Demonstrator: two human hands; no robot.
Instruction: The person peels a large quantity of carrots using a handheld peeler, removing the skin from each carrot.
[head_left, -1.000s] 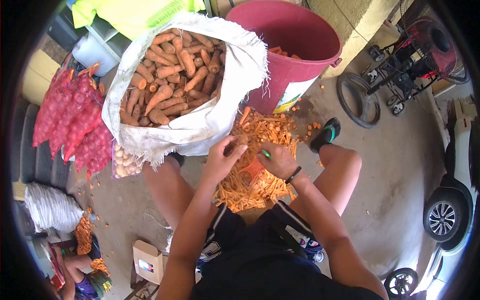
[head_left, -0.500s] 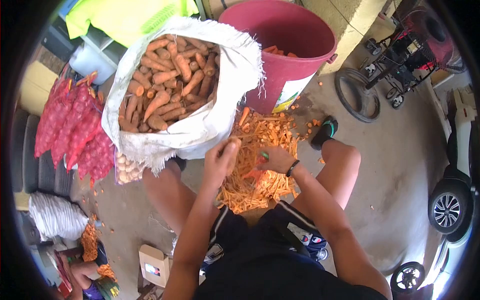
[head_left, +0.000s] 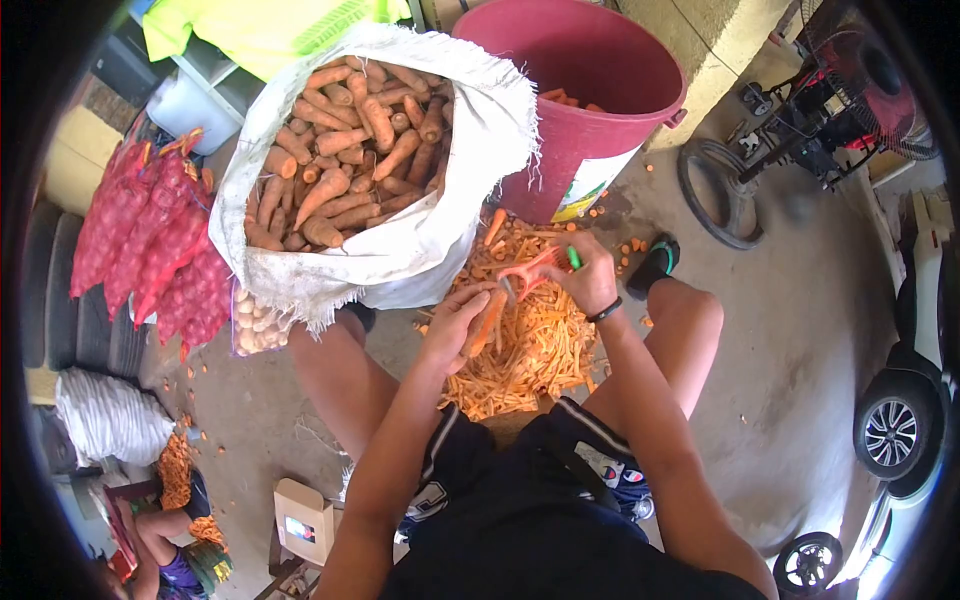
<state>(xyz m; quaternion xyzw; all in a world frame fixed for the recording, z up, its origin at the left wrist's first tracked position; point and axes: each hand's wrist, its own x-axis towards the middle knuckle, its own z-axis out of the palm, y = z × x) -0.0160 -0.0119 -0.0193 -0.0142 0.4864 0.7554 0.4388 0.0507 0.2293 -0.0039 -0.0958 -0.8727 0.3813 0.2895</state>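
My left hand (head_left: 455, 325) is wrapped round a carrot (head_left: 484, 325) that points up and away from me. In my right hand (head_left: 590, 272) is a peeler (head_left: 530, 272) with an orange-red frame and a green part by the fingers; its blade end is at the carrot's far tip. Beneath both hands lies a heap of orange peelings (head_left: 540, 350). Unpeeled carrots (head_left: 345, 150) fill an open white sack (head_left: 385, 255) at the upper left of my hands.
A dark red bin (head_left: 510, 150) with carrots inside stands beyond the heap. Red mesh bags (head_left: 150, 230) hang at the left. A fan (head_left: 880, 75) and a tyre ring (head_left: 720, 200) are at the right. Another person (head_left: 165, 535) sits at the lower left.
My right hand has moved up and away from me with the peeler, from over the heap to the carrot's far end. The carrot in my left hand now shows more clearly. The view has shifted slightly.
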